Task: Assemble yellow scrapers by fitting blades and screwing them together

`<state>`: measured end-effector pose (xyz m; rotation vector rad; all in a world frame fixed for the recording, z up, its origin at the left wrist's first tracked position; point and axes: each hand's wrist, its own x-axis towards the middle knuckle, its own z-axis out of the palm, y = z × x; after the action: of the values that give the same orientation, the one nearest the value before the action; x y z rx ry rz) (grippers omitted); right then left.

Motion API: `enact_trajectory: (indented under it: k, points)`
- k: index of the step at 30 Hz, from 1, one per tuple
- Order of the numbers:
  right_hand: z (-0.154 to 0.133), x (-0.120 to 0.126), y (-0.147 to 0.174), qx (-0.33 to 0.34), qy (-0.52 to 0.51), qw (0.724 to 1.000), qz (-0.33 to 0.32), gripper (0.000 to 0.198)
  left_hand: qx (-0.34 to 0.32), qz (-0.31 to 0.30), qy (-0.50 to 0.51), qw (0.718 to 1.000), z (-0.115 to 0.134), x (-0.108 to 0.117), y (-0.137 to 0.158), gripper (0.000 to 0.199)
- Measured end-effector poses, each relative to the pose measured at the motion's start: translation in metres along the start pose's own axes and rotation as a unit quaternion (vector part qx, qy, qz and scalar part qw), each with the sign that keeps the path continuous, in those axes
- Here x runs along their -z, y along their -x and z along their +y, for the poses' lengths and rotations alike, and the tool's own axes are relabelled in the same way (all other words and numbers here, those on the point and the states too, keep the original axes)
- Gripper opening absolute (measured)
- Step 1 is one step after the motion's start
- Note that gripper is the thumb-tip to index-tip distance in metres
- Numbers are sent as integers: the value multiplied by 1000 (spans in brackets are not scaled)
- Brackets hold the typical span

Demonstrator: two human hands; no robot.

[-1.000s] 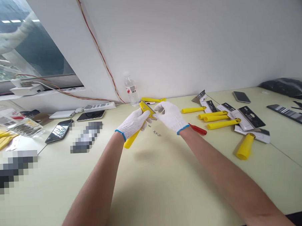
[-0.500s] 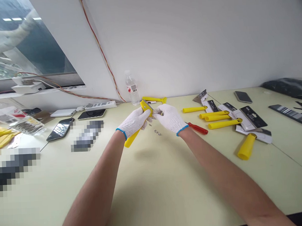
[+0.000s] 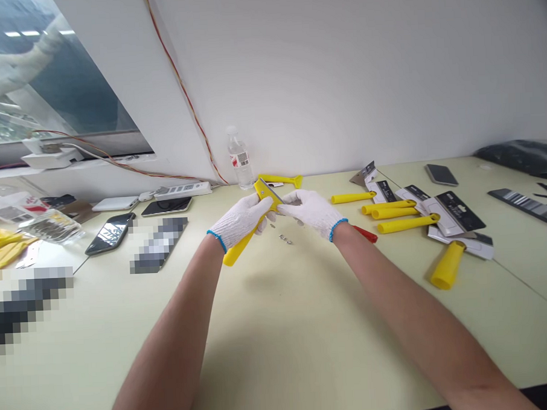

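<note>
My left hand [image 3: 241, 220], in a white knit glove with a blue cuff, is closed around a yellow scraper [image 3: 236, 249]. Its handle slants down to the left, and its wide head with a metal strip and a screw points up. At the right edge of the head, my gloved right hand [image 3: 310, 210] has its fingers pinched together. Whatever lies between those fingertips is too small to make out. Several small metal screws or nuts [image 3: 284, 239] lie on the table just below the hands. A red-handled tool [image 3: 366, 234] is partly hidden behind my right wrist.
Several yellow-handled scrapers [image 3: 408, 224] with black-and-white cards lie at the right. One more yellow scraper [image 3: 281, 180] rests by the wall beside a water bottle [image 3: 241, 161]. Phones [image 3: 110, 234] and a power strip [image 3: 183, 191] are at the left. A dark blade-like strip [image 3: 527, 206] lies far right.
The scraper head has turned slightly, showing more of its metal strip. My right hand has shifted a little to the right, its fingers now against the head's edge, covering more of the red tool.
</note>
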<state>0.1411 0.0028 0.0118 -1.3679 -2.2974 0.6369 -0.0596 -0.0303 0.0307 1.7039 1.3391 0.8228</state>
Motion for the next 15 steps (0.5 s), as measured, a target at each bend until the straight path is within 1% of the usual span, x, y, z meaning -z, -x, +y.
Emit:
enact_trajectory:
  k: [4,7,9,10,11,12,13,14,15]
  points:
    - [1,5,0,-27,-143,988,-57,56,-12,-26,-10,1000,0,4,4,30]
    - [-2,5,0,-39,-209,974,-72,51,-12,-30,-16,999,5,4,6,32]
    - [-5,4,0,-48,-235,968,-70,45,7,-16,-36,999,6,2,5,34]
    - [-7,3,0,-57,-249,965,-64,42,21,2,-49,999,6,1,3,36]
    - [-8,2,-1,-71,-268,959,-57,38,35,33,-65,997,6,0,1,38]
    - [-9,1,-1,-87,-290,952,-47,36,47,76,-86,992,4,-2,-2,40]
    - [-8,-1,-2,-104,-315,943,-35,33,50,133,-108,984,2,-3,-5,42]
    - [-7,-2,-3,-117,-340,933,-23,32,41,194,-143,970,0,-4,-7,44]
    - [-5,-4,-4,-126,-362,924,-13,31,12,242,-182,953,-2,-6,-10,43]
